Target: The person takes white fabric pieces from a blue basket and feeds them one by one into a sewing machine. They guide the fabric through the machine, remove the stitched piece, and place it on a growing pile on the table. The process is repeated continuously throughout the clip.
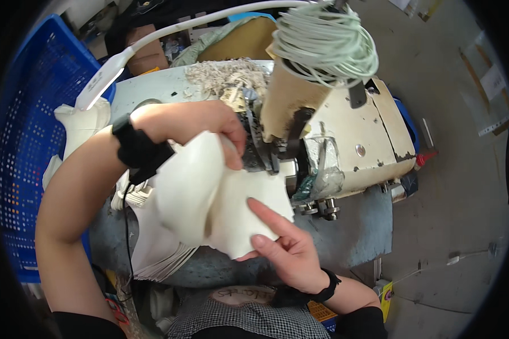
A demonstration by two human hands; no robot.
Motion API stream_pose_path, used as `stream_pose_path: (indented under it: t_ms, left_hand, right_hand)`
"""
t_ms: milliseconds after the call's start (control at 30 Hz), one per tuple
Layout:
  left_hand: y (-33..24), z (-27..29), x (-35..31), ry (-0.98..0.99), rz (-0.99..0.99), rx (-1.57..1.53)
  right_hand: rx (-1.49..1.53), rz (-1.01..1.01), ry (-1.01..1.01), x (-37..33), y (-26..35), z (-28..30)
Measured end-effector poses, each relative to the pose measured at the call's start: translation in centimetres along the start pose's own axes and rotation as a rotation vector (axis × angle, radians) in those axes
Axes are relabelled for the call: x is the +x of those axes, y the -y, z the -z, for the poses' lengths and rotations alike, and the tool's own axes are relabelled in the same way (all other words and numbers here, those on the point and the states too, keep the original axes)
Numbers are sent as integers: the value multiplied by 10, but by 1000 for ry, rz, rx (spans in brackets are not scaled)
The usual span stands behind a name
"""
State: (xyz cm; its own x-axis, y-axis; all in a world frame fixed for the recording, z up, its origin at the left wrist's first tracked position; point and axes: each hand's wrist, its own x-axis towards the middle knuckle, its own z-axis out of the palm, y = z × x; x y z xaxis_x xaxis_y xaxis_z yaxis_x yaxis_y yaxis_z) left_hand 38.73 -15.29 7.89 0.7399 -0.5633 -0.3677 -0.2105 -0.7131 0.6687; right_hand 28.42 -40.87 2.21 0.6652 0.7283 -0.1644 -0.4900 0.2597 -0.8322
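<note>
A white moulded foam cup piece (189, 189), shaped like bra cups, lies under the presser area of a cream sewing machine (353, 138). At its far edge, my left hand (226, 135) reaches over the top, the fingers bent down and closed on the foam beside the machine's foot. My right hand (291, 248) grips the near right edge, thumb on top and index finger stretched along the surface. Part of the foam's far edge is hidden by my left hand. Below and left of it, a stack of similar white foam pieces (161, 257) rests on the table.
A blue perforated basket (25, 169) stands at the left, with more white pieces (85, 121) beside it. A white lamp (103, 79) on a bent arm hangs above. Coiled pale cord (325, 45) tops the machine. Thread scraps (226, 76) heap at the table's (356, 231) back.
</note>
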Motion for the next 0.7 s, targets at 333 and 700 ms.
stream_pose_path:
  t_ms: [333,700]
  left_hand:
    - [-27,-23,10,-235,69,1]
    - [-22,-31,8,-243,94,1]
  right_hand:
    - [-284,111,-212,-13,2,27]
    - [-396,187,-303,-3,22,65]
